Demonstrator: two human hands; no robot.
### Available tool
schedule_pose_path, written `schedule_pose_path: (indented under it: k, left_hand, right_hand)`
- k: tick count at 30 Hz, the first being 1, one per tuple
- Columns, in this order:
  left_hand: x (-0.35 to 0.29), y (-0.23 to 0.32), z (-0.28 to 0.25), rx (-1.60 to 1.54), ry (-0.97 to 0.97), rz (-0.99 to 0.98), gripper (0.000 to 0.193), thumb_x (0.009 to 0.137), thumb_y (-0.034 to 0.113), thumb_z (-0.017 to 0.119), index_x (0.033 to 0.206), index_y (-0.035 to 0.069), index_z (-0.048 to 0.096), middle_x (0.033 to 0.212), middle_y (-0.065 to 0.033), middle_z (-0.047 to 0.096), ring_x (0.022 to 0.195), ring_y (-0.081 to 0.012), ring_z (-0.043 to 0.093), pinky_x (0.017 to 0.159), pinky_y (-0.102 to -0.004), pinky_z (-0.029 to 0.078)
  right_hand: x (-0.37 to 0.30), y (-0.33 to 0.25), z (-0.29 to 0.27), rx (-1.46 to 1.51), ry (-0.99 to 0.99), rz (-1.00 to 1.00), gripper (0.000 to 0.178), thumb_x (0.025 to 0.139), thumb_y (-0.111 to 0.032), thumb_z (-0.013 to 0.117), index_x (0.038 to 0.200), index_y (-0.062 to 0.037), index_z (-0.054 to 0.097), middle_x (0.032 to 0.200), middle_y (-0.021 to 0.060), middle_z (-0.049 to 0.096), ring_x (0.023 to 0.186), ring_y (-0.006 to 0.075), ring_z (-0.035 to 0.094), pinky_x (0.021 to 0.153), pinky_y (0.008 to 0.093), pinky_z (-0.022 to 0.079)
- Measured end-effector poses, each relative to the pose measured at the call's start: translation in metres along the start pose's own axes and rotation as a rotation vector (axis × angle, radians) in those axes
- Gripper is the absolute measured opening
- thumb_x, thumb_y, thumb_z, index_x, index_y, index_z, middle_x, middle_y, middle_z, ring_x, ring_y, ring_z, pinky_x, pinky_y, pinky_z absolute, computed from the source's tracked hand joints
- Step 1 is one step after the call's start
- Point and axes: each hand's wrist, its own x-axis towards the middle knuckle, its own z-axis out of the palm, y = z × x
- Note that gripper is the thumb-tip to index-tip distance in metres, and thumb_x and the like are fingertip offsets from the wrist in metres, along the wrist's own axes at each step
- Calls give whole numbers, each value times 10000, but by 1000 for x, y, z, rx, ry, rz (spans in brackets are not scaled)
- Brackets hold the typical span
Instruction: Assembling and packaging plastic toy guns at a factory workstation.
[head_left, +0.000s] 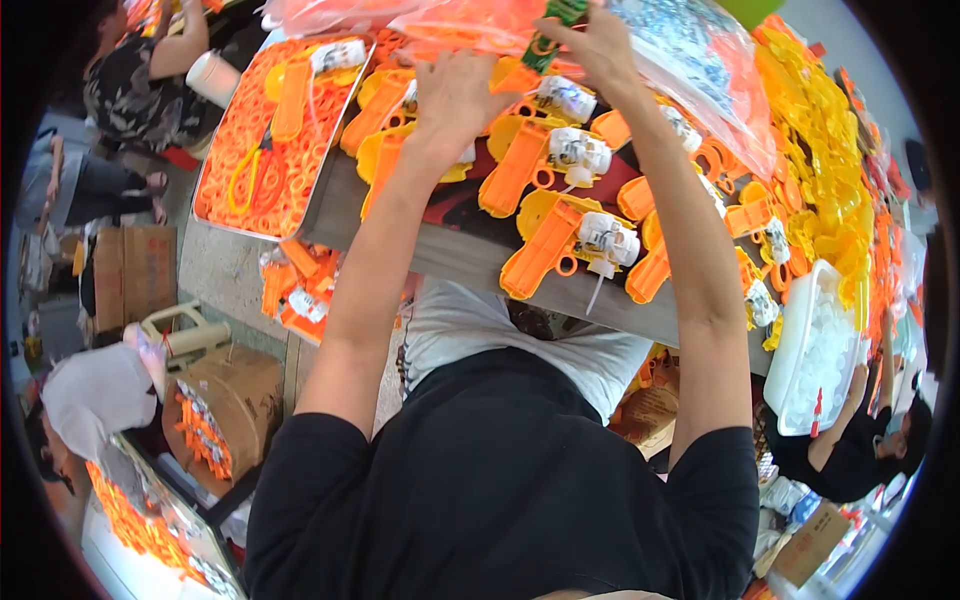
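Note:
My left hand [455,100] reaches over the table's far side, its fingers bent and thumb stretched around the end of an orange toy gun [512,75]. To its right, my right hand [605,55] pinches a small green piece with openings in it [541,50], held just above that gun. Its exact kind is not clear. Several more orange-and-yellow toy guns with white printed cylinders lie below and between my arms, such as one toy gun [550,245] near the front edge. A thin white tie hangs from its cylinder.
At left, a tray [218,228] holds orange rings, yellow-handled scissors [255,180] and another gun. Yellow parts [810,150] pile at right, beside a white tub [790,400] of clear pieces. Plastic bags [690,70] lie at the back. Cartons [235,400] and other people surround the table.

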Motion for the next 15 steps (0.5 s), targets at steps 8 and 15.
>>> schedule_pose_path:
  k: [8,15]
  left_hand:
    - [-156,-41,-39,37,315,-296,536,783,402,757,1191,69,652,1133,-91,627,1074,-286,550,889,-435,401]
    - [-150,-23,-38,54,131,-415,648,758,485,772,1210,45,623,1100,-94,604,1079,-278,545,906,-436,385]
  right_hand:
    - [-35,-70,10,469,-199,153,309,926,-263,729,1083,-30,601,949,73,657,884,212,701,769,380,615]
    - [-50,-99,79,559,-502,129,353,907,-234,750,1157,-46,585,926,36,645,831,153,687,729,327,608]
